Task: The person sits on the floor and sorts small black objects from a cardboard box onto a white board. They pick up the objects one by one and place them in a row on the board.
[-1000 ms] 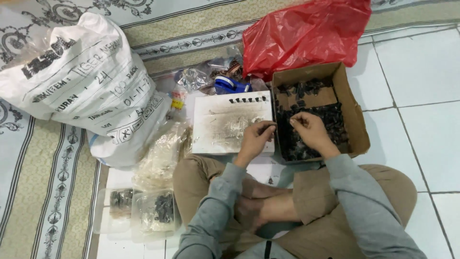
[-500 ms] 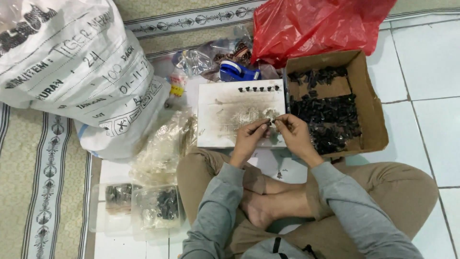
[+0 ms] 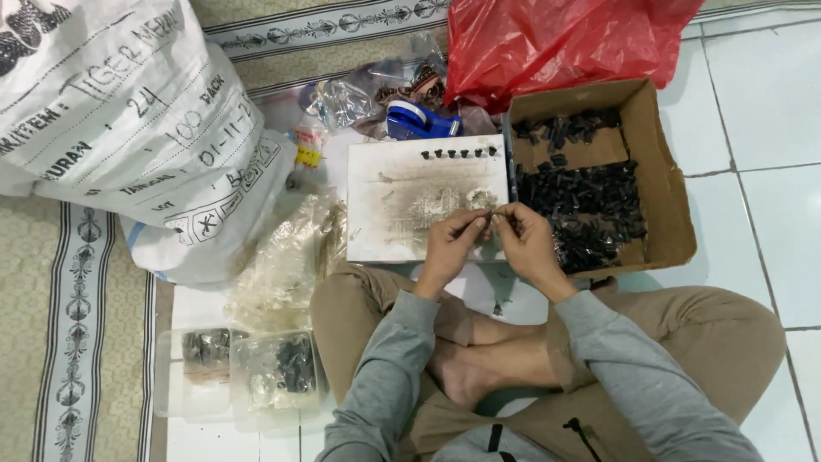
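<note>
We hold both hands together over the near edge of the white board (image 3: 402, 184). Our left hand (image 3: 449, 244) and right hand (image 3: 526, 244) each pinch at a tiny dark part (image 3: 489, 219) between the fingertips; its exact shape is too small to tell. It looks light, stiff and easy to drop, so we judge a fingertip grip by its sides best. More black parts (image 3: 581, 210) fill the cardboard box (image 3: 663, 180) just right of the board.

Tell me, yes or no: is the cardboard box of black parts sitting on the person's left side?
No, the cardboard box of small black parts sits beyond the right hand, on the person's right, beside the white board.
</note>
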